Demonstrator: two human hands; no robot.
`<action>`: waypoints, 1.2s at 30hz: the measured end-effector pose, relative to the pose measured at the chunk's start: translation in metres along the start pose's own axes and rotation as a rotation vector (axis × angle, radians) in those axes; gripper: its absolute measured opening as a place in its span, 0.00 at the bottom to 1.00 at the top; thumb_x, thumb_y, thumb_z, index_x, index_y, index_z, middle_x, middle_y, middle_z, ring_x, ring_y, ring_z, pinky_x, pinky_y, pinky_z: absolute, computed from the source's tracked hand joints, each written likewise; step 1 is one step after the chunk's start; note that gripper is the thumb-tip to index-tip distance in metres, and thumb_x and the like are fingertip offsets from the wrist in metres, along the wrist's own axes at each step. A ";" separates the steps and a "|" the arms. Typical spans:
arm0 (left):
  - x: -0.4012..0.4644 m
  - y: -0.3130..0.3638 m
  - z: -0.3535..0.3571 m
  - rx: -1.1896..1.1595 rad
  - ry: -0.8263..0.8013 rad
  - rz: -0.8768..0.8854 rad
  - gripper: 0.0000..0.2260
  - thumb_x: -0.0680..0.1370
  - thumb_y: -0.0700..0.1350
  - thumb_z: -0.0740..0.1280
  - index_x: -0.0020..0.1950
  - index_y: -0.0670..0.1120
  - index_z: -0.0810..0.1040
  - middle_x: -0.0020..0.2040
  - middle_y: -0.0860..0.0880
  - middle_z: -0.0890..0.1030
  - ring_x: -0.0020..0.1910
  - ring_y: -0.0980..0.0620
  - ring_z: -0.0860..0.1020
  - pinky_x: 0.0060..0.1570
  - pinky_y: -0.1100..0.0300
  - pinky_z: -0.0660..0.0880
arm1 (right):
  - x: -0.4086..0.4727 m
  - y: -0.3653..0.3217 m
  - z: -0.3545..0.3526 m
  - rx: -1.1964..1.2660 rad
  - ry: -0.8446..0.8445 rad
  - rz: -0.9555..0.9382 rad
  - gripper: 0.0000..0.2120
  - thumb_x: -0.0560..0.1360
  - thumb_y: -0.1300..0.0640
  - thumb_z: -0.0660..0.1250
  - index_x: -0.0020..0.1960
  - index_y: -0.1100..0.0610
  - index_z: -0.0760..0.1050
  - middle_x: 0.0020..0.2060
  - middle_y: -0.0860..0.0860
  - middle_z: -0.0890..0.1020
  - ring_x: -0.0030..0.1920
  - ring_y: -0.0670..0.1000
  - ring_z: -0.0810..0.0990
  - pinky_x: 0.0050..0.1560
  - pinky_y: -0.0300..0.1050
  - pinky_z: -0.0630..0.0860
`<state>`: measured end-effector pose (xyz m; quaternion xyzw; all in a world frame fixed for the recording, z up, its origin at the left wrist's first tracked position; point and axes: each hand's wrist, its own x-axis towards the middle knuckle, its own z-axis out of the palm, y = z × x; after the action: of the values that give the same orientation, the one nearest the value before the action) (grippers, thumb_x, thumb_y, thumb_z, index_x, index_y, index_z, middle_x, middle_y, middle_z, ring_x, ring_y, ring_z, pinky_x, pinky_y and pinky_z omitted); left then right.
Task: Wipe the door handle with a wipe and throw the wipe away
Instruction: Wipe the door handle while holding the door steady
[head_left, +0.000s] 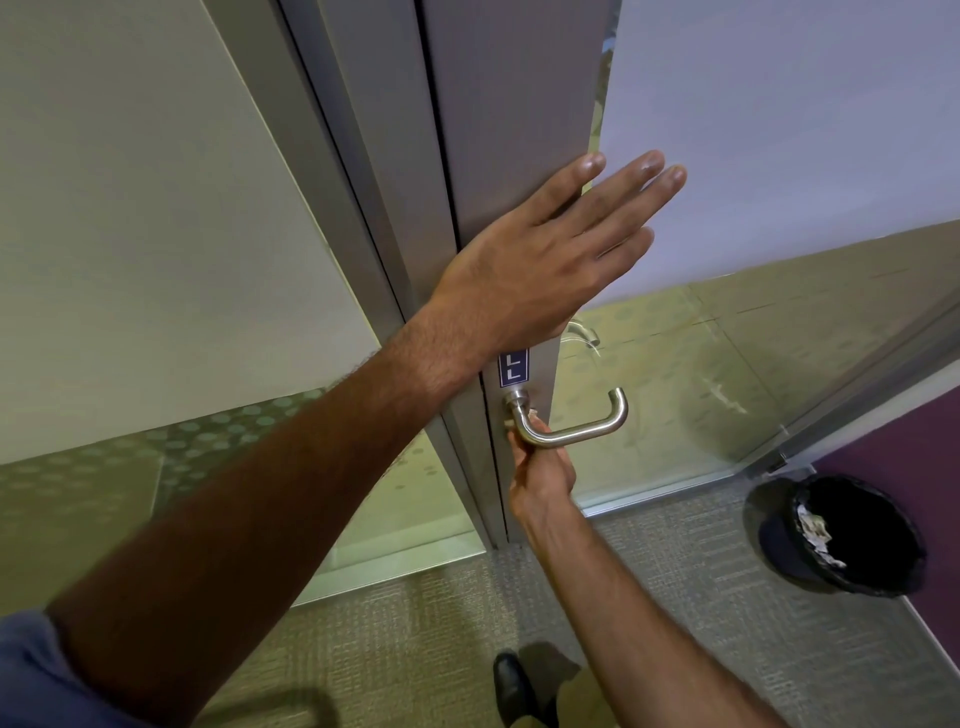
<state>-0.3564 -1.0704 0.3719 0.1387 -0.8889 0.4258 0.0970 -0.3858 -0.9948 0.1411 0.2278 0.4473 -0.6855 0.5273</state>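
Observation:
A brushed-steel lever door handle (576, 431) sticks out from the grey door stile (519, 130) at mid-frame. My right hand (540, 470) reaches up from below and is closed under the handle near its base. A small bit of pale wipe (532, 414) shows between its fingers and the lever; most of the wipe is hidden. My left hand (550, 254) lies flat with fingers spread on the door above the handle, holding nothing.
A black-lined waste bin (852, 535) with crumpled paper inside stands on the carpet at the lower right, against a purple wall (914, 467). Frosted glass panels flank the door on both sides. My dark shoe (511, 680) is on the carpet below the handle.

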 end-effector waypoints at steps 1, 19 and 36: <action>0.000 0.000 0.000 0.000 0.003 -0.001 0.26 0.81 0.36 0.44 0.76 0.44 0.68 0.85 0.41 0.56 0.83 0.41 0.56 0.80 0.43 0.51 | -0.003 0.004 0.000 0.003 -0.016 0.008 0.09 0.75 0.68 0.72 0.54 0.62 0.83 0.45 0.54 0.89 0.39 0.48 0.88 0.52 0.41 0.80; -0.001 0.001 0.002 0.011 0.030 -0.001 0.22 0.83 0.38 0.51 0.77 0.45 0.68 0.85 0.41 0.56 0.83 0.42 0.56 0.80 0.44 0.51 | 0.028 -0.040 -0.032 0.079 -0.134 0.042 0.17 0.77 0.63 0.70 0.65 0.64 0.78 0.47 0.55 0.87 0.36 0.45 0.85 0.33 0.33 0.80; -0.001 0.001 0.011 0.030 0.035 -0.036 0.23 0.82 0.43 0.56 0.79 0.45 0.65 0.85 0.40 0.49 0.84 0.40 0.51 0.80 0.42 0.45 | 0.035 -0.169 -0.012 -1.255 -0.484 -0.618 0.06 0.74 0.64 0.72 0.42 0.58 0.87 0.40 0.57 0.89 0.39 0.49 0.84 0.43 0.43 0.82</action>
<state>-0.3566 -1.0780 0.3641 0.1485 -0.8780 0.4395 0.1181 -0.5561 -0.9958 0.1708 -0.4103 0.6702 -0.4491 0.4252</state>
